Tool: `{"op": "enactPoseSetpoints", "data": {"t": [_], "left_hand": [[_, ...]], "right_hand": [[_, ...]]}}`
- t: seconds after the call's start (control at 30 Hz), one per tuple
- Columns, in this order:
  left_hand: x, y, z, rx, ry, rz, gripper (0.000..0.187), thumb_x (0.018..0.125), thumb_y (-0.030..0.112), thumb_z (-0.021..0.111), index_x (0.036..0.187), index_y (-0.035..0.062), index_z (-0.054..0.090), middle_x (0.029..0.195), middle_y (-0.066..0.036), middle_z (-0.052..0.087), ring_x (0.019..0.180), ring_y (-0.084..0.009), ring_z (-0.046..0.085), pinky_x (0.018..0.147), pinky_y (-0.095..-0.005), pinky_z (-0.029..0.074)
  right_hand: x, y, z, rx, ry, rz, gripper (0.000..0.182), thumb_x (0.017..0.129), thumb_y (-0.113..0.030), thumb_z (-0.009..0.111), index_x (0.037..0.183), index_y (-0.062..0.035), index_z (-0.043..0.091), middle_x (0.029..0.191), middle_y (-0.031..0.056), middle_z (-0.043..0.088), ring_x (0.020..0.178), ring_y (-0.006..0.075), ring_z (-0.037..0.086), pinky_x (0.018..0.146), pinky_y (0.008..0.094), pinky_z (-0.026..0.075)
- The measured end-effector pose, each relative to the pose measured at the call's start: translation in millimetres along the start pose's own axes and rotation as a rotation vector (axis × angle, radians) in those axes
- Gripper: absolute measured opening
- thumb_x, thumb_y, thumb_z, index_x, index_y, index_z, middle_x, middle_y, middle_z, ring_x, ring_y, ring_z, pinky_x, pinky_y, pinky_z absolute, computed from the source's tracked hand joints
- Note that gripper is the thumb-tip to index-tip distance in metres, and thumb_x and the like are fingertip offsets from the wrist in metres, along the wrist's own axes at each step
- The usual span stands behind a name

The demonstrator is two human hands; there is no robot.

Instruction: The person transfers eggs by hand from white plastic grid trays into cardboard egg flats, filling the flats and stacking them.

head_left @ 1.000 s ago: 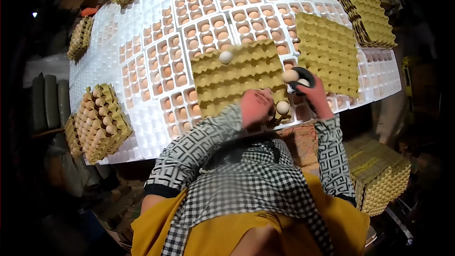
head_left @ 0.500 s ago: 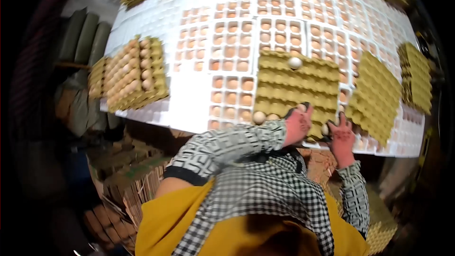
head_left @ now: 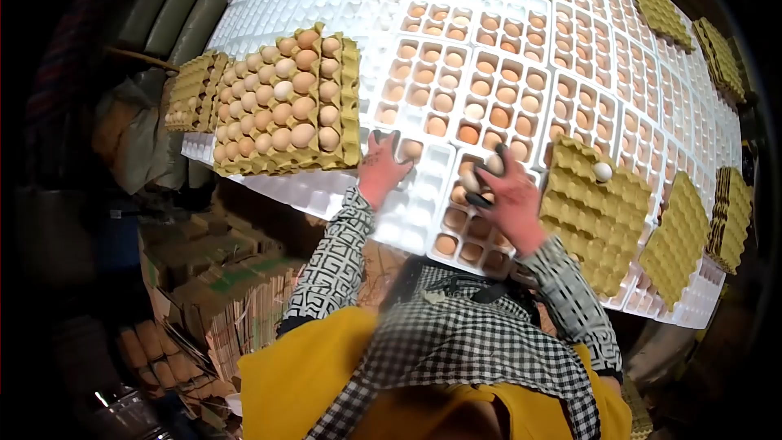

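Observation:
Both hands wear pink gloves with dark fingertips. My left hand point(head_left: 381, 169) is open, its fingers spread over a mostly unfilled white foam tray point(head_left: 407, 216). One egg point(head_left: 412, 149) sits in that tray close to its fingertips. My right hand point(head_left: 515, 197) curves over a neighbouring foam tray point(head_left: 441, 257) of eggs, with a pale egg point(head_left: 494, 165) between its fingers. The lower pockets of this tray hold brown eggs point(head_left: 471, 253). Part of its middle is hidden under the hand.
On the left, stacked pulp trays point(head_left: 349, 102) carry many eggs. An upturned pulp tray point(head_left: 599, 216) lies right of my right hand with a white egg point(head_left: 603, 172) on top. More pulp trays point(head_left: 676, 240) stand farther right. Egg-filled foam trays spread across the table.
The view has shifted left. Both hands have left the pulp tray and moved left over the foam trays. My left hand, earlier at an egg, now has its fingers spread.

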State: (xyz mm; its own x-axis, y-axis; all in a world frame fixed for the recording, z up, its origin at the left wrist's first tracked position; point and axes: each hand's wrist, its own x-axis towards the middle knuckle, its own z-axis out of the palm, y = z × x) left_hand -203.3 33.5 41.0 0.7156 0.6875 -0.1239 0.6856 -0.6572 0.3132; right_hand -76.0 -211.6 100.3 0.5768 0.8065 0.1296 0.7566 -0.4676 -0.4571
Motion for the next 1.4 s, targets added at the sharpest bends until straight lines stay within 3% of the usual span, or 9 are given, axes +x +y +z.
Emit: {"op": "enactPoseSetpoints", "data": {"t": [0.2,0.3,0.37,0.5,0.6,0.97,1.1,1.3,1.4], "left_hand": [[-28.3,-33.2,-6.2,-0.799,0.094,0.164,0.062,0.081,0.003,0.071,0.138,0.0024,0.048,0.130,-0.014,0.057,0.109,-0.0238,0.059,0.092,-0.0353,0.049],[-58.8,-48.3,-15.2,-1.754,-0.305,-0.343,0.052,0.084,0.003,0.062,0.135,-0.0005,0.052,0.121,-0.009,0.062,0.093,-0.0162,0.064,0.083,-0.0291,0.051],[-64.0,-30.2,-35.4,-1.724,-0.259,-0.293,0.047,0.085,0.005,0.059,0.131,-0.0018,0.055,0.120,-0.009,0.060,0.097,-0.0171,0.063,0.084,-0.0286,0.050],[-60.9,-25.3,-14.2,-1.144,0.084,0.069,0.045,0.080,-0.005,0.063,0.124,-0.0027,0.057,0.121,-0.011,0.058,0.111,-0.0220,0.058,0.094,-0.0309,0.047],[-55.6,-27.5,17.5,-0.788,0.253,0.321,0.048,0.074,-0.004,0.066,0.121,0.0002,0.058,0.127,-0.018,0.056,0.117,-0.0359,0.054,0.101,-0.0405,0.043],[-57.0,22.3,30.2,-0.493,0.153,0.594,0.041,0.070,0.009,0.073,0.110,0.0035,0.064,0.124,-0.016,0.057,0.116,-0.0391,0.051,0.100,-0.0506,0.040],[-102.5,140.4,14.7,-0.379,-0.173,0.983,0.063,0.063,0.033,0.080,0.119,0.0103,0.062,0.126,-0.015,0.055,0.119,-0.0378,0.048,0.102,-0.0498,0.038],[-147.5,200.3,56.9,-0.123,-0.243,1.086,0.061,0.069,0.032,0.077,0.122,0.0079,0.060,0.117,-0.013,0.060,0.121,-0.0371,0.050,0.112,-0.0580,0.028],[-143.6,186.2,58.4,-0.233,-0.137,1.144,0.058,0.064,0.026,0.078,0.118,0.0084,0.062,0.116,-0.011,0.060,0.116,-0.0314,0.053,0.108,-0.0540,0.034]], "right_hand": [[95.6,-44.8,65.3,-0.096,-0.268,0.009,0.042,0.075,-0.029,0.075,0.115,-0.0187,0.064,0.133,0.0180,0.046,0.101,0.0334,0.059,0.075,0.0408,0.056],[130.3,-45.8,99.8,-0.173,-0.050,-0.211,0.040,0.084,-0.022,0.065,0.124,-0.0218,0.063,0.132,0.0171,0.048,0.102,0.0327,0.059,0.077,0.0407,0.055],[148.5,-45.3,109.3,-0.129,-0.304,-0.246,0.044,0.084,-0.020,0.062,0.128,-0.0209,0.061,0.135,0.0164,0.047,0.105,0.0326,0.057,0.084,0.0407,0.052],[114.3,-55.7,95.5,-0.097,0.046,-0.164,0.047,0.085,-0.021,0.061,0.131,-0.0190,0.058,0.132,0.0156,0.052,0.109,0.0333,0.053,0.089,0.0410,0.045],[53.3,-48.4,112.2,-0.119,-0.089,-0.323,0.046,0.082,-0.018,0.058,0.127,-0.0137,0.057,0.133,0.0161,0.051,0.120,0.0366,0.048,0.102,0.0484,0.038],[-114.2,36.1,-36.4,0.110,0.287,0.302,0.052,0.073,-0.020,0.070,0.122,-0.0074,0.058,0.126,0.0204,0.055,0.115,0.0404,0.051,0.100,0.0484,0.041],[-217.3,104.5,-91.6,-0.114,0.001,0.715,0.064,0.072,-0.023,0.071,0.133,-0.0113,0.054,0.128,0.0197,0.051,0.117,0.0359,0.050,0.097,0.0444,0.041],[-223.4,112.4,-32.0,-0.201,0.097,0.374,0.038,0.071,-0.022,0.070,0.107,-0.0126,0.062,0.107,0.0179,0.056,0.100,0.0357,0.057,0.082,0.0463,0.047],[-216.7,117.9,-72.6,0.360,0.082,0.474,0.052,0.072,-0.029,0.078,0.118,-0.0102,0.061,0.116,0.0157,0.058,0.109,0.0329,0.057,0.090,0.0416,0.047]]}}
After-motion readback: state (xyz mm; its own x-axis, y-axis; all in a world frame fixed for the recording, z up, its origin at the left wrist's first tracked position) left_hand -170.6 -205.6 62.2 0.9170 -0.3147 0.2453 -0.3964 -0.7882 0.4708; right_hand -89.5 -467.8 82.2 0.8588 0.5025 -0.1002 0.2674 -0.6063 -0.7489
